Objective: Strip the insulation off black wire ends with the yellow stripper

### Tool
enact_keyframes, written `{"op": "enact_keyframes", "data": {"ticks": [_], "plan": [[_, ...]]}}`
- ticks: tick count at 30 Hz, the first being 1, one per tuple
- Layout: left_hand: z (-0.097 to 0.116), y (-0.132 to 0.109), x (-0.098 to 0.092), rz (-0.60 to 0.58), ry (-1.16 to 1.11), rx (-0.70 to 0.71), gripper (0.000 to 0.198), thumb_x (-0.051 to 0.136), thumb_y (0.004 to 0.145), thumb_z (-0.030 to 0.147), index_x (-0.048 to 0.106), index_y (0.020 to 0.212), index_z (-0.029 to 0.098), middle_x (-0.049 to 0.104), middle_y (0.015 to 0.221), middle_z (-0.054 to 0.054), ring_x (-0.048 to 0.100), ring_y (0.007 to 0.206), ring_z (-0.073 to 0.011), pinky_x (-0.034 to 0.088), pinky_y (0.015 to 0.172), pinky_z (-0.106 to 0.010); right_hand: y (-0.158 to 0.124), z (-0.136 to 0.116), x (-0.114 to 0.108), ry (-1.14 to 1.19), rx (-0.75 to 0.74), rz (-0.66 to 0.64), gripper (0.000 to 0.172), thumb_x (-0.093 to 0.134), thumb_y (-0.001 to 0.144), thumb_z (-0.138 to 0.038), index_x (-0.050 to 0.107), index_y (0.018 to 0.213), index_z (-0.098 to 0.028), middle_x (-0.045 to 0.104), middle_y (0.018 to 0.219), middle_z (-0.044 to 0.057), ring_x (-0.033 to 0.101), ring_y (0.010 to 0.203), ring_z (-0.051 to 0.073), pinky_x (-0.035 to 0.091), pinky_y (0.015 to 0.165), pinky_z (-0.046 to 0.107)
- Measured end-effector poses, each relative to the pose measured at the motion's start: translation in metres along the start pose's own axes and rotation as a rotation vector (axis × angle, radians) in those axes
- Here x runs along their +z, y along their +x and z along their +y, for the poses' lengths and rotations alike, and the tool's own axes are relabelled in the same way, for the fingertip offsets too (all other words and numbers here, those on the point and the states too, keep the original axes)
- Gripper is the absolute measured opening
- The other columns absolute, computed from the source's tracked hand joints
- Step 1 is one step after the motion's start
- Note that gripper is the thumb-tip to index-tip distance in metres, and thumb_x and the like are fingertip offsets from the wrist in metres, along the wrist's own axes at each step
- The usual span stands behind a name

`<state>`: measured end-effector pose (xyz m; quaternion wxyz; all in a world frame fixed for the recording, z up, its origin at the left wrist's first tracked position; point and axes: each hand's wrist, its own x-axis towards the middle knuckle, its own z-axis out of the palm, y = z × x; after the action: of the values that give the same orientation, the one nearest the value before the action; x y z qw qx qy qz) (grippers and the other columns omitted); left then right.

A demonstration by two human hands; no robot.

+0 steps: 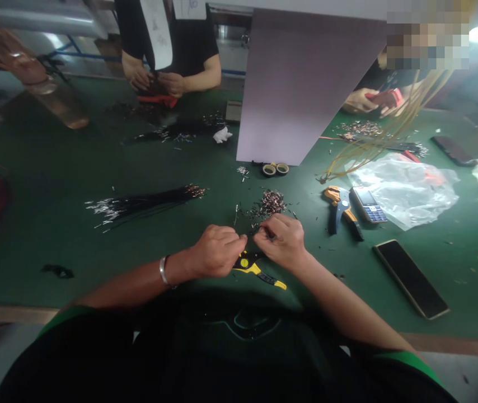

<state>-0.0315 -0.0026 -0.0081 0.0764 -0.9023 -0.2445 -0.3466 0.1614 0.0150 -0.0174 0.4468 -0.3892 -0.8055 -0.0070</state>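
Working low over the green bench mat, the person's right hand is pinching a short dark wire, its fingers clamped together on it; the left hand is curling in just beside it with its fingers together, though whether they are gripping anything is hidden; both hands are keeping close together, seemingly so that the small piece stays steady between them. One yellow-and-black wire stripper is lying directly beneath the hands, apparently placed within easy reach; a second, orange-and-blue wire stripper is lying further right. A heap of copper-tipped wire pieces is sitting just ahead of the right hand, with loose bits scattering around it, while one long bundle of black wires is stretching across the mat to the left, its bare ends all pointing one way, likely to keep them sorted. Two rolls of tape are standing side by side beyond the heap; three phones are lying to the right, including a keypad phone and a smartphone, beside a clear plastic bag. Two co-workers are handling items across the bench, one co-worker's hands working over a red item.
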Motion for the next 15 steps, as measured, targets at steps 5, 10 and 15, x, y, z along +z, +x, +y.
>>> {"op": "enact_keyframes", "data": {"ticks": [5,10,15], "plan": [[0.0007,0.0022,-0.0016,0.039,-0.009,0.015,0.017,0.043,0.085,0.008,0.059,0.090,0.011,0.056,0.056,0.000,0.055,0.055,-0.0144,0.036,0.049,-0.029,0.0005,0.0010,0.0004,0.001,-0.015,0.030,0.017,0.052,0.069,-0.006,0.054,0.058,-0.019,0.049,0.049,-0.002,0.044,0.045,0.011,0.038,0.045,0.025],[0.0009,0.0024,-0.0019,0.041,0.002,0.008,0.016,0.043,0.086,0.009,0.058,0.092,0.012,0.058,0.058,0.000,0.058,0.057,-0.0145,0.038,0.049,-0.029,0.0008,0.0012,0.0009,0.003,-0.008,0.040,0.017,0.051,0.070,-0.006,0.054,0.059,-0.019,0.049,0.049,-0.003,0.044,0.045,0.011,0.039,0.045,0.024],[0.0011,0.0024,-0.0020,0.037,0.003,0.011,0.016,0.043,0.087,0.009,0.057,0.092,0.012,0.057,0.057,0.001,0.058,0.055,-0.0147,0.036,0.048,-0.029,0.0004,0.0024,0.0013,0.018,-0.010,0.039,0.017,0.052,0.070,-0.005,0.054,0.059,-0.019,0.049,0.049,-0.002,0.044,0.045,0.011,0.039,0.046,0.025]]}}
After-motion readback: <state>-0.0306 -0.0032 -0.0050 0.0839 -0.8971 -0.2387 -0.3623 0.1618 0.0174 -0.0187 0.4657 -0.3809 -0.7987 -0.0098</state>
